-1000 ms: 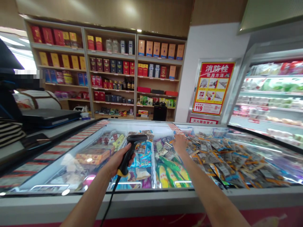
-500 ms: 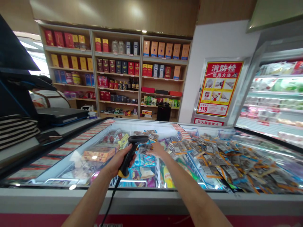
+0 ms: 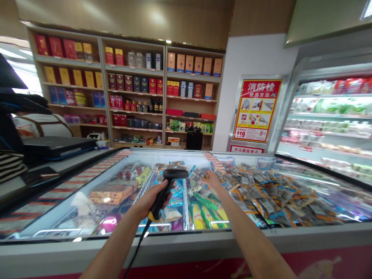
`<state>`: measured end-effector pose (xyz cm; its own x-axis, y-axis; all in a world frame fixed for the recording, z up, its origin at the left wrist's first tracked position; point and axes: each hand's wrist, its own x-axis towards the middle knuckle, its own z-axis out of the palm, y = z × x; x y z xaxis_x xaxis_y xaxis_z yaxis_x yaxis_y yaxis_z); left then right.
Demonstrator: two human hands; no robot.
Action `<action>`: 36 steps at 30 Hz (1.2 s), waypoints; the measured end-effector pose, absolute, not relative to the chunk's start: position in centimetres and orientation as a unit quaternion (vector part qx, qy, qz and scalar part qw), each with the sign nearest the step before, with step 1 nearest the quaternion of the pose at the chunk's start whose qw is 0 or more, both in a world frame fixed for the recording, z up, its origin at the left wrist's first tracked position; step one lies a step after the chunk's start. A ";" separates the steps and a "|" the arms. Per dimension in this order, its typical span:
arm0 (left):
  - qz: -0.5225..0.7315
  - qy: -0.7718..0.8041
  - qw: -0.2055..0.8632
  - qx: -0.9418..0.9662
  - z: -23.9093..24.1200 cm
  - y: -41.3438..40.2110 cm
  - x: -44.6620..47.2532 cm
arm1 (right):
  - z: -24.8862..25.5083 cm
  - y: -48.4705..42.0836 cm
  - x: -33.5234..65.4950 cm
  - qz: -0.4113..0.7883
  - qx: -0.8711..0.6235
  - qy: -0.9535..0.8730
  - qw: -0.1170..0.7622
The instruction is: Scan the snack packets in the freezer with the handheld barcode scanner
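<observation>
My left hand (image 3: 151, 199) is closed round the grip of a black barcode scanner (image 3: 170, 180) with a yellow base. Its cable (image 3: 136, 250) hangs down toward me. The scanner head points over the open chest freezer (image 3: 186, 242). My right hand (image 3: 211, 180) reaches into the freezer just right of the scanner head. Its fingers curl down onto a heap of small grey and orange snack packets (image 3: 261, 193). Whether the fingers hold one of them is hidden. Green and yellow corn packs (image 3: 203, 211) lie under my right forearm.
Wire dividers split the freezer; boxed and bagged frozen goods (image 3: 112, 192) fill its left part. A counter with a dark laptop (image 3: 58, 145) stands at the left. Shelves of boxed goods (image 3: 136, 83) line the back wall. A red poster (image 3: 257, 110) and a chilled display case (image 3: 331, 116) stand at the right.
My right hand brought a packet from the heap to the scanner head half a second ago, then moved back right onto the heap. My left hand kept the scanner nearly still.
</observation>
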<state>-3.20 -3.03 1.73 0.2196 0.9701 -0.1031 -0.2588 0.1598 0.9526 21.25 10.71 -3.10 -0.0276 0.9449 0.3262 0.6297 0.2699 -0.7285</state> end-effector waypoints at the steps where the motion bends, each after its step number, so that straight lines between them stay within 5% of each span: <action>1: 0.473 0.402 0.647 0.442 1.9 -3.2 -2.9 | -2.9 10.6 21.4 0.196 -0.572 -0.688 0.402; 28: 0.516 0.430 0.626 0.396 0.5 -2.2 -7.0 | -2.9 10.7 23.3 -0.120 -0.718 -0.583 0.360; 36: 0.541 0.420 0.628 0.370 0.7 -3.1 -8.1 | -3.3 9.8 10.5 -0.002 -0.631 -0.722 0.285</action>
<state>-8.11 -3.05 0.70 0.0621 0.9900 -0.1263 -0.3693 0.1403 0.9187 10.50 9.84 -3.28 -0.0421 0.9094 0.4139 0.9117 0.2044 -0.3564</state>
